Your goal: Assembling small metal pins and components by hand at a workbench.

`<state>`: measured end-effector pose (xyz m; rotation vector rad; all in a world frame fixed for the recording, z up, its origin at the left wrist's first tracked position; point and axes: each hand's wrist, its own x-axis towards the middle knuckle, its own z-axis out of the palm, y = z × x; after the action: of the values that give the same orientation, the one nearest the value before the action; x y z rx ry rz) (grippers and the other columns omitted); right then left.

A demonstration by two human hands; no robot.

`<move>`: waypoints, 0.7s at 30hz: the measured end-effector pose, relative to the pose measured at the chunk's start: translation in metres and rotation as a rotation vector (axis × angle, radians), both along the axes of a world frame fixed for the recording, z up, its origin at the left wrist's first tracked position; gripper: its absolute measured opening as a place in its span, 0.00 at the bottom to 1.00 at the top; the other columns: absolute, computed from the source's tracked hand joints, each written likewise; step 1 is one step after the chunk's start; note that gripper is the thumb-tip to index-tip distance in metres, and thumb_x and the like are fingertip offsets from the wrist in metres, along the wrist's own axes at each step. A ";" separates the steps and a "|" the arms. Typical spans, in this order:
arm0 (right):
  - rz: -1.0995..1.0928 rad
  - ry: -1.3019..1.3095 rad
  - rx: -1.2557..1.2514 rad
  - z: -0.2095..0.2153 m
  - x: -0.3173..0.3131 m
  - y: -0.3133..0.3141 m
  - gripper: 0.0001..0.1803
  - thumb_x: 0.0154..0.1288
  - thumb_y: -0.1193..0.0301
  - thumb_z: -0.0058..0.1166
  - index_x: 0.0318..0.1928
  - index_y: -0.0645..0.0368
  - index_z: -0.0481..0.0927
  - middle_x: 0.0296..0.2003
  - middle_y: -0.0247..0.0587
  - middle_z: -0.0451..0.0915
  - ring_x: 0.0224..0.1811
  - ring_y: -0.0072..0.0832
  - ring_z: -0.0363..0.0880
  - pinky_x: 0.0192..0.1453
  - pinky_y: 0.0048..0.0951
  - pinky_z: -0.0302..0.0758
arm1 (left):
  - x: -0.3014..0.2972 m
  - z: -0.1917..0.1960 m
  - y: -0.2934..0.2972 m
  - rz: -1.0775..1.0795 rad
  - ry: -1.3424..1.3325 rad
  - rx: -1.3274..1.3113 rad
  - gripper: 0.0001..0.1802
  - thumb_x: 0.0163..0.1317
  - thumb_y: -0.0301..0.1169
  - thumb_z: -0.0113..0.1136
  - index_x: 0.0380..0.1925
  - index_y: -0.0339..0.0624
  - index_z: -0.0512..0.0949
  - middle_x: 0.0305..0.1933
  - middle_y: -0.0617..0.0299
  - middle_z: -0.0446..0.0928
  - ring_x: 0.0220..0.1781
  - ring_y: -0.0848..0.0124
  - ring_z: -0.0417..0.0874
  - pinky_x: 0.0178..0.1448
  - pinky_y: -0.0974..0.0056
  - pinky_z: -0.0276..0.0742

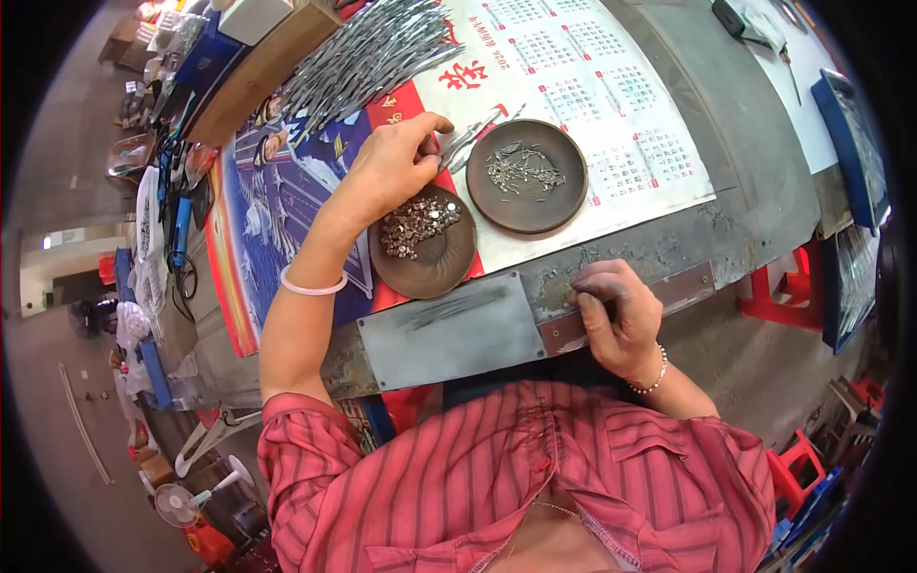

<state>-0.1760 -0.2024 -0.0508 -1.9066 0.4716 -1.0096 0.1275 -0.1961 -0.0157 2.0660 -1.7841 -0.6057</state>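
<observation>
My left hand (401,162) reaches over the near-left brown dish (435,277), its index finger apart from the thumb. The fingertips are beside a few thin silvery metal strips (468,143) lying on the paper; no held piece shows. Small shiny brown and silver metal parts (418,224) are heaped in that dish. To its right, a second round brown dish (537,218) holds a loose scatter of fine metal pins (523,170). My right hand (621,315) is closed over the table's front edge, thumb against curled, dark-stained fingers; what they hold, if anything, is hidden.
A large pile of thin metal strips (368,57) lies at the back, beside a wooden board (253,72). Printed calendar sheets (659,124) cover the table. A grey metal plate (449,334) sits at the front edge. Blue trays (850,153) and a red stool (783,291) are right.
</observation>
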 end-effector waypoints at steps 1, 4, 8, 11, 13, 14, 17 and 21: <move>-0.006 0.000 0.002 0.000 -0.001 -0.001 0.06 0.56 0.80 0.55 0.36 0.64 0.73 0.30 0.47 0.77 0.27 0.37 0.77 0.30 0.29 0.73 | -0.001 -0.001 -0.001 -0.006 0.000 0.002 0.17 0.53 0.22 0.55 0.46 0.38 0.74 0.28 0.59 0.76 0.28 0.74 0.77 0.36 0.69 0.73; 0.008 -0.005 -0.025 0.003 -0.001 -0.001 0.06 0.56 0.81 0.55 0.35 0.64 0.73 0.30 0.47 0.77 0.27 0.38 0.76 0.30 0.30 0.73 | -0.003 -0.002 0.003 -0.047 -0.050 -0.043 0.17 0.54 0.22 0.54 0.46 0.38 0.74 0.27 0.60 0.75 0.28 0.74 0.76 0.36 0.68 0.73; -0.023 0.011 -0.032 0.003 0.001 0.003 0.05 0.56 0.80 0.55 0.34 0.65 0.73 0.29 0.46 0.76 0.27 0.39 0.76 0.30 0.31 0.73 | -0.004 0.017 0.024 0.148 0.197 -0.138 0.18 0.59 0.20 0.51 0.51 0.35 0.72 0.34 0.63 0.75 0.36 0.77 0.78 0.41 0.72 0.75; -0.015 0.059 -0.017 0.002 0.001 0.003 0.05 0.58 0.77 0.54 0.35 0.65 0.74 0.28 0.44 0.75 0.26 0.39 0.75 0.30 0.31 0.71 | -0.021 0.037 0.058 0.239 0.526 -0.332 0.18 0.62 0.18 0.48 0.53 0.31 0.69 0.37 0.63 0.75 0.41 0.75 0.80 0.46 0.72 0.75; 0.008 0.117 0.174 0.001 -0.004 0.000 0.06 0.59 0.76 0.54 0.36 0.64 0.74 0.28 0.45 0.74 0.25 0.39 0.74 0.30 0.30 0.71 | -0.042 0.049 0.089 0.232 0.624 -0.387 0.18 0.62 0.18 0.48 0.53 0.30 0.69 0.37 0.59 0.77 0.41 0.75 0.79 0.47 0.72 0.75; 0.022 0.154 0.090 0.012 -0.004 -0.007 0.08 0.59 0.75 0.54 0.38 0.64 0.73 0.29 0.48 0.75 0.27 0.42 0.75 0.32 0.32 0.72 | -0.053 0.050 0.106 0.243 0.692 -0.403 0.18 0.62 0.18 0.47 0.53 0.31 0.69 0.37 0.59 0.77 0.41 0.74 0.79 0.46 0.72 0.75; 0.075 0.295 -0.236 0.047 0.010 -0.034 0.10 0.59 0.74 0.52 0.40 0.63 0.72 0.34 0.49 0.75 0.36 0.45 0.76 0.38 0.37 0.72 | -0.097 0.045 0.161 0.320 0.895 -0.439 0.17 0.61 0.18 0.47 0.51 0.31 0.69 0.35 0.58 0.77 0.39 0.72 0.80 0.43 0.70 0.75; 0.065 0.557 -0.608 0.054 0.044 -0.074 0.10 0.58 0.73 0.54 0.42 0.60 0.74 0.37 0.45 0.74 0.41 0.40 0.74 0.46 0.37 0.68 | -0.148 0.021 0.202 0.336 1.220 -0.405 0.17 0.60 0.17 0.50 0.51 0.32 0.70 0.37 0.61 0.72 0.39 0.71 0.81 0.38 0.72 0.75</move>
<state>-0.1316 -0.2762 0.0034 -2.7519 0.4365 -0.5969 -0.0205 0.0057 0.0049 1.1715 -0.7327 -0.9841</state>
